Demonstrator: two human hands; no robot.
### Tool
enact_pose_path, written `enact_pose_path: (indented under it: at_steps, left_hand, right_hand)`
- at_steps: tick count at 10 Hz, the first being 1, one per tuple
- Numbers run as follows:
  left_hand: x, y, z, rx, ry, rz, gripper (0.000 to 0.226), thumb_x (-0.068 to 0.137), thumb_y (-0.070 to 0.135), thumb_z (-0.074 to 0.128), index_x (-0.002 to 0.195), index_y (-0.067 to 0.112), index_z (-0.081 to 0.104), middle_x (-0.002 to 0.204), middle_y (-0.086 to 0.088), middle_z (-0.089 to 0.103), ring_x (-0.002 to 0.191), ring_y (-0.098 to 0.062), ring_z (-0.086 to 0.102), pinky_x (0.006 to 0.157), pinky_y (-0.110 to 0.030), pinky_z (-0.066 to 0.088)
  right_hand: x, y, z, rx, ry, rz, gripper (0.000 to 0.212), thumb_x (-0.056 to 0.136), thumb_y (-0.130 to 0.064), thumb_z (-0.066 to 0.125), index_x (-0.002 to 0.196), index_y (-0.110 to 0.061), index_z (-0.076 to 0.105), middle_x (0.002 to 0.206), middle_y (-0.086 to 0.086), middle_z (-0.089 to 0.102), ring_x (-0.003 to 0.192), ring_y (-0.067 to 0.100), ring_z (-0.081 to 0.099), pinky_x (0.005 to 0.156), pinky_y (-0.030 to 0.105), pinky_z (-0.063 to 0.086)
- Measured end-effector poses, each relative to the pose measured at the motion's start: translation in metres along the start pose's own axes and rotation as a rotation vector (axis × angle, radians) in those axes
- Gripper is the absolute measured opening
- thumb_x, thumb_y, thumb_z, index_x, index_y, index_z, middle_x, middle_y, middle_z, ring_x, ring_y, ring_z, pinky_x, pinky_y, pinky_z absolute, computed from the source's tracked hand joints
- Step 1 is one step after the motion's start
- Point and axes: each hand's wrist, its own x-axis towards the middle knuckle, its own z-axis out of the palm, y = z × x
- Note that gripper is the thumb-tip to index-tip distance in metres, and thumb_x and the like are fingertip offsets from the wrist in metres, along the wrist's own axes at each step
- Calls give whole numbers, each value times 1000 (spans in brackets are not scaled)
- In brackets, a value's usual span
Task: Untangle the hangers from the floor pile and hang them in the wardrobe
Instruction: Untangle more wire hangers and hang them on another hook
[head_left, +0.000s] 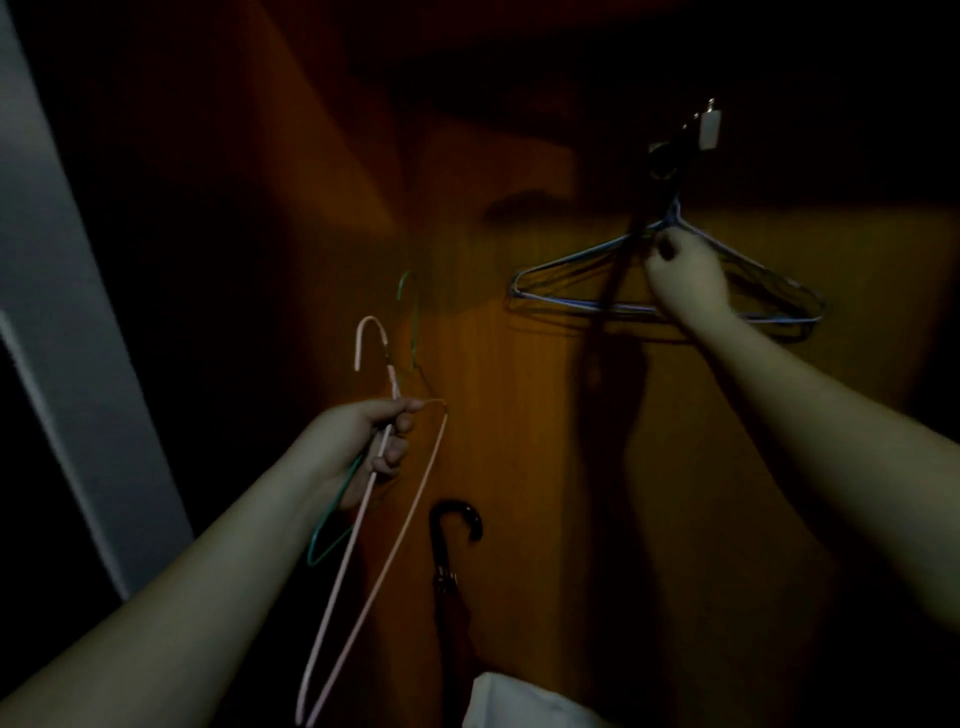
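Your left hand (363, 441), lower left of centre, is gripping a pink hanger (363, 525) and a green hanger (332, 540) together, fingers curled round their wires. Your right hand (685, 275), in the upper right, is pinching the neck of the blue hangers (571, 301) hanging inside the wardrobe (519, 441). A black umbrella (452, 551) is leaning against the wardrobe's back panel at the bottom centre
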Motion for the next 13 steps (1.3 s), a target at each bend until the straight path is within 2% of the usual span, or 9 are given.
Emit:
enact_pose_path:
  at_steps: [2,4,5,7,8,9,10,12,13]
  left_hand:
    - [-68,14,40,38,-43,20,15,97,22,51,106,10,57,75,-3,50,41,-3,49,36,-15,38]
    - [-92,17,50,6,-99,8,23,99,17,47,115,4,57,77,-5,57,44,-5,58,38,-16,43]
    - [-98,15,49,24,-125,18,26,100,16,47,119,1,57,79,-5,58,47,-4,59,41,-15,43]
    - [-108,10,54,42,-182,6,27,99,16,49,116,-1,61,76,-7,63,49,-10,59,41,-17,44]
    - [-112,10,56,-3,-205,-15,22,99,14,48,110,1,63,78,-11,69,53,-15,63,44,-18,48]
    - [-110,10,57,-20,-218,-27,22,101,13,47,111,-1,61,87,-16,71,64,-20,68,54,-23,57]
    - [-104,9,56,-18,-170,-44,23,102,13,45,114,-2,58,87,-15,69,65,-21,66,55,-26,57]
    - [-92,7,56,130,-91,-62,19,102,19,47,110,8,60,77,-5,62,52,-13,53,44,-22,45]
    - [-85,6,55,200,-81,-20,20,102,20,46,110,10,61,68,-1,51,42,-8,38,38,-19,26]
  right_hand:
    - [-144,-56,41,62,-578,-335,23,97,-31,56,104,-15,71,107,0,66,99,14,59,85,24,40]
    - [-181,-76,53,87,-792,-428,39,94,-45,56,127,-25,60,128,-8,60,116,3,52,95,19,37]
    - [-184,-79,48,42,-836,-438,46,89,-49,62,131,-29,57,132,-11,60,123,4,51,105,27,35]
    - [-194,-92,30,130,-929,-351,22,87,-38,69,104,-24,69,100,-2,68,91,10,60,85,28,46]
    - [-200,-89,27,178,-933,-323,16,87,-38,69,98,-27,70,89,-8,65,80,1,56,80,26,45]
    - [-206,-83,22,202,-925,-297,11,87,-36,70,96,-29,69,79,-15,60,74,-5,52,76,19,41]
    - [-207,-78,11,173,-919,-282,13,87,-35,70,99,-29,71,85,-14,67,78,-3,60,78,19,45]
    - [-197,-73,-21,117,-848,-308,17,90,-32,66,106,-30,71,85,-14,67,80,-4,62,75,12,45]
    - [-187,-66,-42,124,-786,-298,15,92,-30,63,104,-37,68,92,-11,69,84,-1,62,80,16,46]
